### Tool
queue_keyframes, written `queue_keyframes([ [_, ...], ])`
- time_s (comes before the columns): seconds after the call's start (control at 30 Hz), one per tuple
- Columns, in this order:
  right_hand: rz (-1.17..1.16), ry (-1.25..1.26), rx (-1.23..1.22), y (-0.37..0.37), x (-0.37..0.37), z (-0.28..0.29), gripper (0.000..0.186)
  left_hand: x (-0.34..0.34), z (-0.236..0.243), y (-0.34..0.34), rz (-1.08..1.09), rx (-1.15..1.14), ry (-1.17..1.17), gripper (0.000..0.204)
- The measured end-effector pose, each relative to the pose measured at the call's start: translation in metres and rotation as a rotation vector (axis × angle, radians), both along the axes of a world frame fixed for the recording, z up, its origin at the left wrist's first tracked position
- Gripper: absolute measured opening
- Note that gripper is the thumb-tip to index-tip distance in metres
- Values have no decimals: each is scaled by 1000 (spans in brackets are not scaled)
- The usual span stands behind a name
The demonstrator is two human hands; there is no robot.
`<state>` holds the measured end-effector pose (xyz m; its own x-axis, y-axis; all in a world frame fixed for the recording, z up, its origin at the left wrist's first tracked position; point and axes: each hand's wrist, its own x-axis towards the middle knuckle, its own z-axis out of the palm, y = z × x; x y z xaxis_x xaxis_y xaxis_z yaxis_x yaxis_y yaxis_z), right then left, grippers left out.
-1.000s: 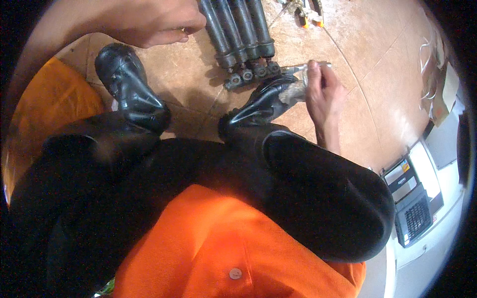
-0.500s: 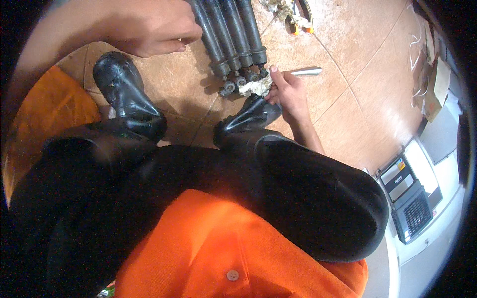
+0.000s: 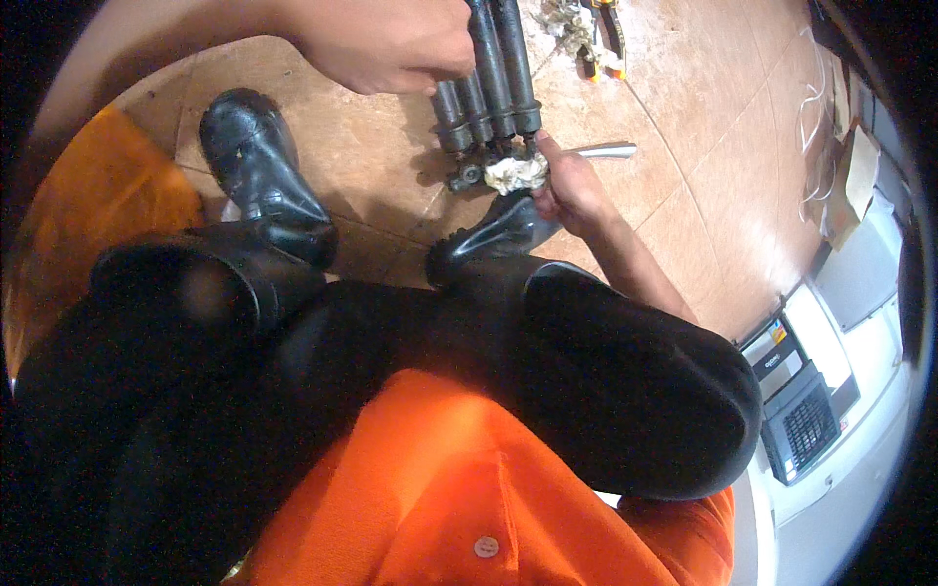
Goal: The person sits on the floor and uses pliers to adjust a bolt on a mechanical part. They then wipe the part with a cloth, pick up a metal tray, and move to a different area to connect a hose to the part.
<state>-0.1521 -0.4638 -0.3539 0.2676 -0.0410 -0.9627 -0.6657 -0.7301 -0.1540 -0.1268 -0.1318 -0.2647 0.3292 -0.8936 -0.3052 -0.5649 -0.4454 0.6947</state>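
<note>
A row of several black metal tubes with collars and small end fittings lies on the tiled floor at the top. My right hand is closed on a crumpled, dirty whitish rag, pressing it against the fittings at the tubes' near end. A silvery flat handle sticks out just beyond that hand; its other end is hidden. My left hand is closed in a fist over the left side of the tubes. What its fingers hold, if anything, is hidden.
Black-and-orange handled pliers and dirty whitish scraps lie on the floor beyond the tubes. My black boots stand near the work. At the right are a black case, cardboard and white cord. Orange cloth is at the left.
My left hand has moved right, from beside the tubes to over them. My right hand stays at the tube ends with the rag. The whole view has shifted slightly.
</note>
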Motion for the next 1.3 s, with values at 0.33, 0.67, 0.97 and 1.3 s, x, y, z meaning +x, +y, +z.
queue_keyframes([
  [0.33,729,-547,-241,3,-9,-12,68,-7,-1,-12,-80,31,-20,27],
  [0.67,759,-456,-221,26,0,9,72,-6,1,-11,-32,42,-16,26],
  [0.97,1119,-569,-194,28,-4,21,47,-20,-26,-22,-36,45,-99,25],
  [1.3,-636,356,202,-22,2,-21,28,-21,-17,-18,42,60,-86,27],
])
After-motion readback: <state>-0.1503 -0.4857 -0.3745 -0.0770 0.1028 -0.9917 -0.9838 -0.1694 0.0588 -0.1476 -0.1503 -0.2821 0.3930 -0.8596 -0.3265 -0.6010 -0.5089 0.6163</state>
